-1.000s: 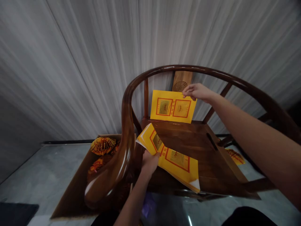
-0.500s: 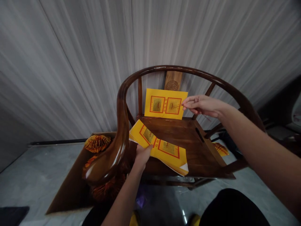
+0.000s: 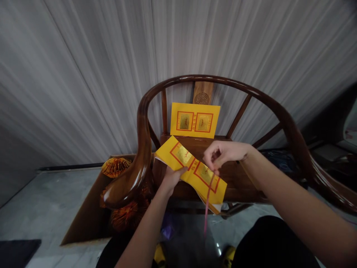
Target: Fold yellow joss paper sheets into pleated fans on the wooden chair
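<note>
A stack of yellow joss paper (image 3: 167,152), printed with red frames and gold squares, is gripped near its middle by my left hand (image 3: 172,180). The stack tilts down to the right and its lower corner curls up white. Over its right half, my right hand (image 3: 223,155) is closed with fingers curled, pinching a thin pink string (image 3: 206,212) that hangs past the stack's lower edge. A single yellow sheet (image 3: 194,120) of the same print leans upright against the chair's back, apart from both hands.
The dark wooden armchair (image 3: 143,137) has a curved rail around both hands. On the left, a cardboard box (image 3: 83,219) holds several folded orange-gold paper fans (image 3: 115,167). Behind the chair hangs a grey pleated curtain (image 3: 111,74). Something purple (image 3: 167,227) lies on the floor.
My right hand has left the upright sheet, moving down and left over the stack, with the pink string now plainly hanging from it. The upright sheet stays leaning. My left hand keeps its hold.
</note>
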Tool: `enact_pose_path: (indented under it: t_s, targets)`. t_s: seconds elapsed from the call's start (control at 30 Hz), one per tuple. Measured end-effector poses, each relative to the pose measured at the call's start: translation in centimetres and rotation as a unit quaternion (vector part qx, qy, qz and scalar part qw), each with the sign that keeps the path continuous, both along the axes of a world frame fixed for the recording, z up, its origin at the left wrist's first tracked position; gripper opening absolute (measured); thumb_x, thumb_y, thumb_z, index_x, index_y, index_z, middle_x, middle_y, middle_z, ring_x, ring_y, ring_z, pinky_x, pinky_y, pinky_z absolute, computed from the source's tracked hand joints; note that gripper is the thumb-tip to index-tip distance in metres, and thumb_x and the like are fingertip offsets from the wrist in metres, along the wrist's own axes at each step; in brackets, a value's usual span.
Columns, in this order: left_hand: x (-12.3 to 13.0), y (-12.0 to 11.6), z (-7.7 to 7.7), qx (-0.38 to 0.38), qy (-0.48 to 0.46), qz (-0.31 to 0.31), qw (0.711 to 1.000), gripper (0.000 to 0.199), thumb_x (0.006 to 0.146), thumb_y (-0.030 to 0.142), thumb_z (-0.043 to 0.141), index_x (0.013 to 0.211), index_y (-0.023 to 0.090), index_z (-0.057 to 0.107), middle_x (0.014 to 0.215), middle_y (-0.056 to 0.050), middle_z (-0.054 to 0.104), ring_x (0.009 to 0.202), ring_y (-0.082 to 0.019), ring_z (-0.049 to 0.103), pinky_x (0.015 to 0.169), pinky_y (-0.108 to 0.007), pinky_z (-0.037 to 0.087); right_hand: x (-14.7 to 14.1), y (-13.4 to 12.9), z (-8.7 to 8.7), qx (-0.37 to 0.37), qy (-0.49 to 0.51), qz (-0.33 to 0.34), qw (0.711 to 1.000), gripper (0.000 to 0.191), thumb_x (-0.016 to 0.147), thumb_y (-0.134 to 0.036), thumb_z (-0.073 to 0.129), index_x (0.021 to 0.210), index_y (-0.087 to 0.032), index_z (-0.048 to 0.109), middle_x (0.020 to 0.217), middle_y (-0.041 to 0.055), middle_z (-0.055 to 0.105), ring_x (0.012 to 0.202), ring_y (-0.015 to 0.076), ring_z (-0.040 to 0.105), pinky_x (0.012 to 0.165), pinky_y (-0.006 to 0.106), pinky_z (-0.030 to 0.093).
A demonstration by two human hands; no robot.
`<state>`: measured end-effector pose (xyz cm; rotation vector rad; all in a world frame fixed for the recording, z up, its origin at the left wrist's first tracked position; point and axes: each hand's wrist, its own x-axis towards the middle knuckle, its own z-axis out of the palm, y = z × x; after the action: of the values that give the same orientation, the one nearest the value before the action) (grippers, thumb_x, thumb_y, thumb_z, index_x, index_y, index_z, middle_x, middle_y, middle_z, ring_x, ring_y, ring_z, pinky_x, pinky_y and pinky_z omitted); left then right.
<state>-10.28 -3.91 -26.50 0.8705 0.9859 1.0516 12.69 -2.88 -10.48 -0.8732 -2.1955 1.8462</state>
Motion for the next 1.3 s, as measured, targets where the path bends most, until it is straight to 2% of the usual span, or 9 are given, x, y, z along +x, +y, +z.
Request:
enact_pose_path:
  t_s: [0.1,0.2,0.37,0.53,0.63,0.77,1.0,1.13,1.3]
  targets:
    - [0.6,-0.3,0.1,0.016,-0.013,-0.042,0.999,0.066,0.068,0.035,0.093,0.127,0.019,0.068,0.13,-0.016,0.074,0.115,-0.039,0.072,0.088,-0.051,0.064,-0.5,0.8,-3.4,0.103,-0.069,-0.055,0.991,0.027,0.085,-0.042,0.081,0.091,-0.016,0.076,0.086,0.0047,0.077,0.078,0.0163,0.068,0.074,0.028,0.05]
    - [0.8,-0.5,0.0,0.036,-0.03,-0.05,0.998,0.069,0.065,0.033,0.095,0.127,0.019,0.07,0.132,-0.015,0.074,0.12,-0.038,0.07,0.1,-0.052,0.059,-0.2,1.3,-6.6,0.2,-0.101,-0.13,0.966,0.026,0.087,-0.043,0.077,0.088,-0.017,0.077,0.086,0.0037,0.077,0.078,0.0171,0.065,0.074,0.029,0.047]
    - [0.7,-0.6,-0.4,0.041,-0.023,-0.065,0.997,0.063,0.068,0.032,0.094,0.125,0.019,0.073,0.133,-0.014,0.073,0.125,-0.037,0.068,0.108,-0.052,0.054,0.1,0.6,-9.9,0.219,-0.085,-0.153,0.96,0.018,0.088,-0.036,0.073,0.087,-0.019,0.078,0.089,0.0035,0.078,0.082,0.0193,0.067,0.078,0.03,0.048]
    - [0.8,-0.3,-1.1,0.028,-0.015,-0.058,0.998,0.066,0.065,0.033,0.095,0.125,0.018,0.073,0.131,-0.014,0.075,0.122,-0.038,0.069,0.106,-0.052,0.055,-0.5,-0.1,-10.9,0.264,-0.055,-0.155,0.95,0.012,0.089,-0.028,0.071,0.083,-0.02,0.078,0.09,0.0039,0.075,0.085,0.0187,0.068,0.082,0.029,0.049]
    - [0.9,-0.1,-1.4,0.031,-0.014,-0.06,0.998,0.068,0.064,0.034,0.096,0.125,0.019,0.073,0.129,-0.014,0.075,0.121,-0.036,0.069,0.106,-0.052,0.054,-0.7,-0.2,-11.8,0.293,-0.044,-0.178,0.938,0.009,0.089,-0.026,0.072,0.084,-0.02,0.077,0.087,0.0026,0.072,0.079,0.0162,0.064,0.076,0.027,0.048]
    - [0.9,-0.1,-1.2,0.041,-0.014,-0.089,0.995,0.063,0.065,0.034,0.096,0.122,0.019,0.075,0.13,-0.013,0.075,0.121,-0.034,0.069,0.108,-0.048,0.053,-0.8,-0.4,-12.9,0.294,-0.038,-0.19,0.936,0.003,0.088,-0.021,0.072,0.085,-0.02,0.073,0.081,-0.0007,0.07,0.07,0.0136,0.057,0.067,0.025,0.043]
    - [0.8,-0.4,-0.6,0.025,-0.005,-0.112,0.993,0.063,0.051,0.025,0.1,0.109,0.016,0.077,0.116,-0.012,0.079,0.104,-0.032,0.074,0.095,-0.045,0.058,-0.3,-0.1,-13.2,0.286,-0.025,-0.155,0.945,0.008,0.088,-0.017,0.069,0.082,-0.021,0.073,0.083,-0.0003,0.07,0.076,0.0151,0.06,0.073,0.026,0.044]
    - [0.3,-0.4,-0.5,0.025,0.001,-0.126,0.992,0.064,0.051,0.021,0.099,0.11,0.016,0.077,0.117,-0.013,0.079,0.104,-0.032,0.074,0.093,-0.043,0.058,-0.4,0.1,-13.4,0.281,-0.013,-0.13,0.951,0.011,0.09,-0.019,0.069,0.08,-0.021,0.072,0.084,0.0003,0.07,0.08,0.0161,0.064,0.077,0.027,0.046]
    - [0.1,-0.4,-0.6,0.019,0.013,-0.122,0.992,0.061,0.051,0.013,0.095,0.109,0.015,0.078,0.117,-0.012,0.079,0.106,-0.032,0.073,0.096,-0.043,0.057,-1.0,-0.2,-14.1,0.27,-0.03,-0.146,0.951,0.01,0.089,-0.017,0.068,0.082,-0.022,0.073,0.083,0.0004,0.071,0.079,0.0168,0.064,0.074,0.027,0.045]
